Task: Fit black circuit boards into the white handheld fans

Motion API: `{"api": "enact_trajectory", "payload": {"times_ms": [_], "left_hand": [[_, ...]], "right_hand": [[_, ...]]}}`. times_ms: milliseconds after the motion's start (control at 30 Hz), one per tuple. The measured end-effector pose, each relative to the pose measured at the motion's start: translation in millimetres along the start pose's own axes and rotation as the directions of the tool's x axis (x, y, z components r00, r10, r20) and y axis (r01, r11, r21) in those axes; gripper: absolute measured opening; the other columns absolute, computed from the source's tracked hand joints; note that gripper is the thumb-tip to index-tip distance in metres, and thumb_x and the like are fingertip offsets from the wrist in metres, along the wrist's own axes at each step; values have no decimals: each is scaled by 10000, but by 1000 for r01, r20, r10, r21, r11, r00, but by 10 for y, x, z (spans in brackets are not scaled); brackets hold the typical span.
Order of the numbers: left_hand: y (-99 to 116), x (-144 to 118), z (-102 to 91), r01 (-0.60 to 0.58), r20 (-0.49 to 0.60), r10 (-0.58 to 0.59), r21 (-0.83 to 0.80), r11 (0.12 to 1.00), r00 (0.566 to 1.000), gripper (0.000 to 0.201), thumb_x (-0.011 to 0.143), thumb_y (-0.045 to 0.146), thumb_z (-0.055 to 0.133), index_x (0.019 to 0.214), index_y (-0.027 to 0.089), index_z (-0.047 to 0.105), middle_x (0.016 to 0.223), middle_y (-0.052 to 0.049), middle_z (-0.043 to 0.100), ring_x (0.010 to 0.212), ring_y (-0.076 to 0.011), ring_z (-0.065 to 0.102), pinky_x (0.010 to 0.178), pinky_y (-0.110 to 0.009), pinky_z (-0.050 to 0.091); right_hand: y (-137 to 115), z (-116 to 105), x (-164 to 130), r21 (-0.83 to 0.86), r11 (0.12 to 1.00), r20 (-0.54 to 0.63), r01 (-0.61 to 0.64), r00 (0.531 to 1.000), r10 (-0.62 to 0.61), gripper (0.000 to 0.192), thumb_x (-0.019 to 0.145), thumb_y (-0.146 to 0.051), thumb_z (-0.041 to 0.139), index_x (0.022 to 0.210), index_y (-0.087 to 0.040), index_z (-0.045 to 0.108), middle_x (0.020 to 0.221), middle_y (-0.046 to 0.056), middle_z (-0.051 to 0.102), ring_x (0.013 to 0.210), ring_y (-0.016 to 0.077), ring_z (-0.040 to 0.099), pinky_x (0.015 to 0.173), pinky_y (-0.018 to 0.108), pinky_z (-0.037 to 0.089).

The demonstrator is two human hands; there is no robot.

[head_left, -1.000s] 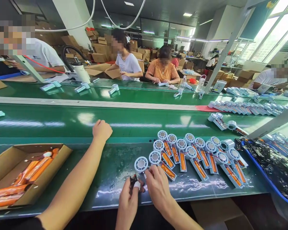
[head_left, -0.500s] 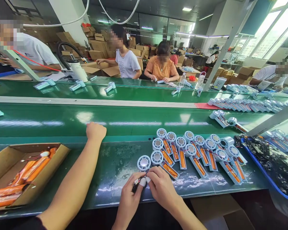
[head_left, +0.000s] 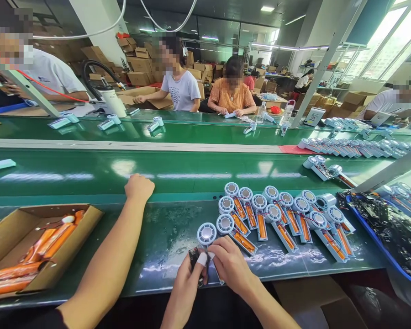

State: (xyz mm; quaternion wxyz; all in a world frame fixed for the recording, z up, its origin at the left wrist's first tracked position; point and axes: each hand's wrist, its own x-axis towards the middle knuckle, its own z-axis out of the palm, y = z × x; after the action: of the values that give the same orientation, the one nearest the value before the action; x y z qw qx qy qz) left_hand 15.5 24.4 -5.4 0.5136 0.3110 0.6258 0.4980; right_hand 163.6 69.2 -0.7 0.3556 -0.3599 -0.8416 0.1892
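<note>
My left hand [head_left: 184, 287] and my right hand [head_left: 231, 265] meet at the near edge of the green bench. The left one, with a white finger cot, pinches a small black circuit board [head_left: 192, 254]. My right hand's fingertips grip thin wires and the handle end of an open white fan unit, whose round head [head_left: 206, 233] lies just beyond. To the right lie several more open fan units [head_left: 284, 217] in two rows, each with an orange battery in its handle.
A co-worker's bare arm [head_left: 116, 246] reaches in from the lower left, fist on the bench edge. A cardboard box [head_left: 89, 218] of orange batteries stands at the left, a blue tray [head_left: 380, 258] of dark parts at the right. Beyond runs the green conveyor [head_left: 192, 169]; people sit opposite.
My hands stayed together at the bench edge; the black board sits a little higher in my left fingers than half a second ago. The co-worker's fist shifted slightly.
</note>
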Motion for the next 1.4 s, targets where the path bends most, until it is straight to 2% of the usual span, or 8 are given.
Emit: {"api": "enact_trajectory", "payload": {"times_ms": [67,267,467,633,833,1167,1300,1400], "left_hand": [[6,-27,-38,-18,9,17,121,992,1000,476,750,660,644,897,207,665,675,12,632,603,-184,582,575,-294,506],[-58,-25,-50,-180,97,155,379,908,983,429,848,611,479,682,229,583,515,18,566,449,-181,539,437,-275,424],[-100,-2,-63,-450,184,429,576,683,885,271,905,334,405,723,252,588,623,-43,687,556,-230,659,543,-306,494],[-60,41,-155,-567,327,480,629,532,814,244,923,243,363,837,263,590,707,-59,717,635,-254,707,568,-318,509],[85,99,-251,-600,474,377,532,597,796,280,983,299,370,820,259,593,717,-33,690,625,-205,660,596,-275,504],[13,208,-346,-605,506,350,533,592,788,311,974,297,410,867,249,699,825,-59,750,721,-218,698,668,-284,549],[32,195,-349,-600,492,360,526,603,793,314,978,337,424,916,257,722,854,-60,768,756,-223,722,692,-293,569],[-31,146,-367,-574,407,405,555,602,819,310,946,348,441,1037,250,720,1010,-98,796,897,-267,757,778,-350,601]], "right_hand": [[-7,0,3,-50,999,-6,12,1000,-12,259,940,-47,498,1095,-198,642,994,73,654,878,212,564,763,321,502],[-58,-43,63,-207,972,43,110,994,-103,148,985,-101,507,1008,-183,628,975,72,653,838,209,547,738,324,466],[-108,-25,75,-347,930,116,117,990,-81,178,988,-95,492,894,-192,608,917,73,636,781,219,529,685,338,439],[-97,-73,85,-286,957,165,41,986,7,137,939,-57,558,926,-175,627,945,74,657,819,220,570,720,324,482],[27,-266,162,48,999,245,-14,970,2,246,951,-61,536,1119,-193,657,1023,65,680,951,187,632,842,277,514],[31,-110,109,-51,997,169,66,984,-56,214,913,-49,535,1009,-189,666,939,63,688,842,201,579,766,299,504],[-7,-238,113,46,996,155,-78,985,70,194,896,-82,588,1033,-204,654,1005,55,685,915,195,621,818,295,511],[2,-417,26,116,943,88,-311,949,302,235,903,-118,586,1111,-208,644,1023,54,704,897,190,666,788,282,518]]}}
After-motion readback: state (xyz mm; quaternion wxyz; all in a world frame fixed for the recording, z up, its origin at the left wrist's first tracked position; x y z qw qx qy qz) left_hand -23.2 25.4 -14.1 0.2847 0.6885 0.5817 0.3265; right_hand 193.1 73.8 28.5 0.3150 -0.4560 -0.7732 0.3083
